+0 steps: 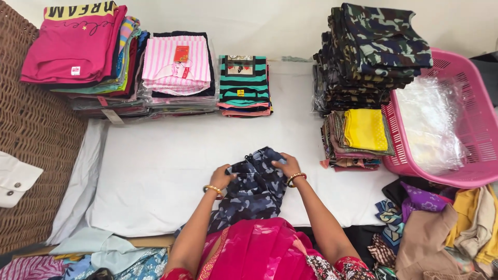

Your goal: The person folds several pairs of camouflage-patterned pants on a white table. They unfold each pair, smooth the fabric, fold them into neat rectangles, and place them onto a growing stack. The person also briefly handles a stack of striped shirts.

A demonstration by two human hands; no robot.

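Both hands, left hand (222, 177) & right hand (287, 165), pinch blue camo garment (254, 189) top edge, w/ pink basket (456, 129) to its right; I'd say soft, light, floppy: grip corners.

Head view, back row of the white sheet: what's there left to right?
Pink-topped shirt stack → pink-striped stack → teal-and-black striped stack → camouflage stack → pink basket.

Fingers of left hand (222, 177) and right hand (287, 165) partly buried in blue camouflage garment (254, 189); grip undeterminable. Pink basket (469, 129) cut by right edge. Contents under clear plastic sheet (428, 122) indistinct. Lower stack layers (109, 106) hidden.
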